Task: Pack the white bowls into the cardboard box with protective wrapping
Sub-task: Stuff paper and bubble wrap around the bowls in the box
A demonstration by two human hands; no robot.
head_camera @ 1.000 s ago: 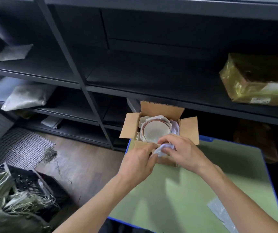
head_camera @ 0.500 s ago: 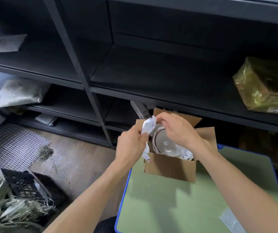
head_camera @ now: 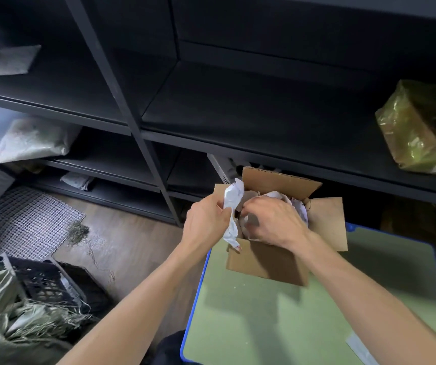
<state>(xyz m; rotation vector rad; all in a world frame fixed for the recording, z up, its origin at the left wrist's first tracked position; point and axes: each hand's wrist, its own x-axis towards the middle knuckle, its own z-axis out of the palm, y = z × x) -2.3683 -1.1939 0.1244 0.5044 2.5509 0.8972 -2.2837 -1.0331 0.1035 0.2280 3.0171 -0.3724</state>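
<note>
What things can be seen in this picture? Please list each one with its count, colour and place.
cardboard box: 1, brown, flaps open, on the far left part of the table
wrapping paper: 1 crumpled strip, white, at the box's left edge, in the left hand; more white paper inside the box
table: 1, green top with blue rim, lower right
shelving: 1 unit, black, behind the table
wrapped parcel: 1, yellowish film, on the right shelf
bags: 2 clearly seen, pale, on the left shelves
crate: 1, black, on the floor at lower left
mesh mat: 1, white, on the floor
left hand: 1, closed on the paper strip
right hand: 1, inside the box opening; grip unclear
</note>
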